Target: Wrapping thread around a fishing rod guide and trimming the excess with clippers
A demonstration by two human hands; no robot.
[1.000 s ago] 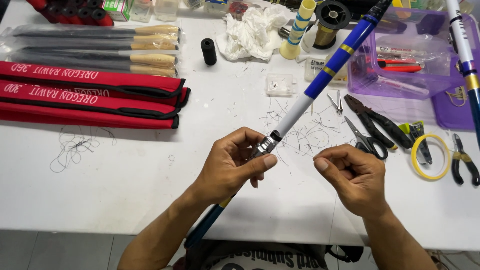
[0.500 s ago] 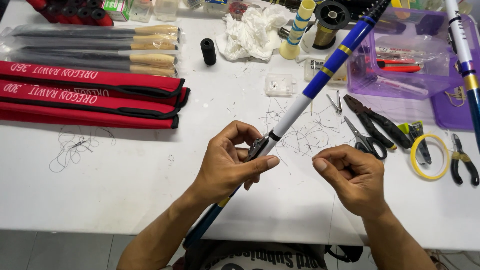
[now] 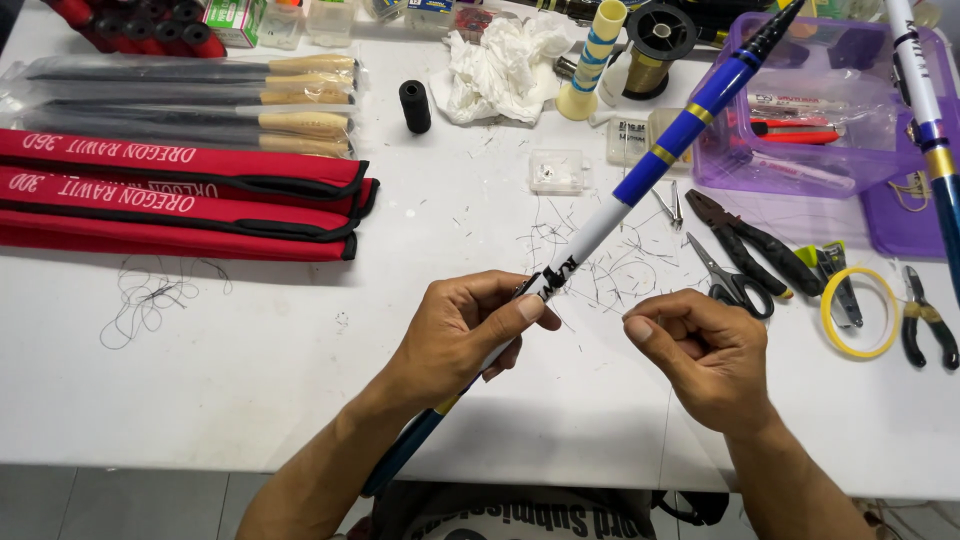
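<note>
The rod [image 3: 640,180] in your left hand [image 3: 455,335] runs white, then royal blue with thin gold bands, ending black at the tip. Beside it you have red cloth sleeves [image 3: 180,195] edged in black (white lettering along them), a translucent purple tray [image 3: 800,175], and a yellow tape ring [image 3: 858,312] on the white table [image 3: 250,350].

You're gripping a glossy, smooth blue-and-white rod [image 3: 640,182] with gold metallic bands, while left of it lie matt red cloth sleeves [image 3: 180,195] and beyond it crumpled white paper [image 3: 505,65].

Head view, steeply down; close above table [image 3: 250,400]
</note>
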